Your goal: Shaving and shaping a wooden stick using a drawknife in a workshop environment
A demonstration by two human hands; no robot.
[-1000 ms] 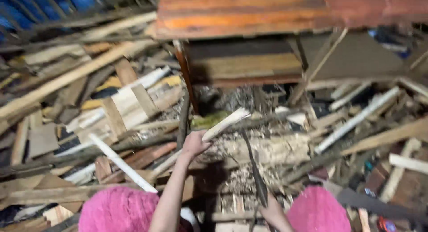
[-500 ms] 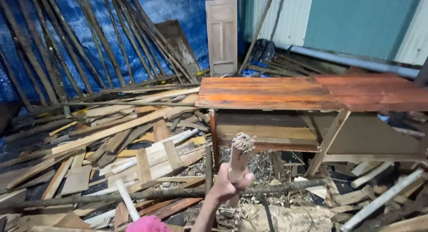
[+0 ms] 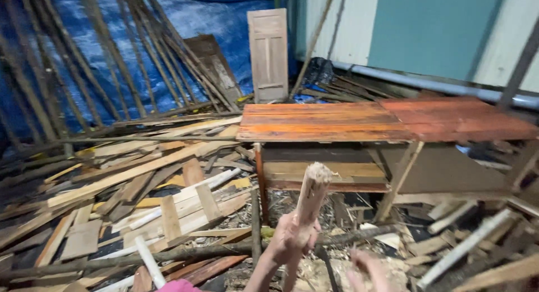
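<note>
My left hand [image 3: 291, 238] grips a pale split piece of wood [image 3: 310, 198] and holds it upright, its frayed end pointing up in front of the table. My right hand [image 3: 368, 268] shows blurred at the bottom edge, just right of the stick; its fingers look loosely curled and I cannot tell whether it holds anything. A low orange-red wooden table [image 3: 387, 121] stands just beyond both hands.
Scattered planks and offcuts [image 3: 140, 196] cover the ground to the left and right. Long poles [image 3: 101, 67] lean against a blue tarpaulin. A small panelled door [image 3: 268, 53] stands behind the table. A teal and white wall [image 3: 426, 31] with a pipe runs at the right.
The view has tilted up from the ground to the table and wall. My left hand has swung the piece of wood from slanted to upright. The dark tool seen by my right hand is out of view.
</note>
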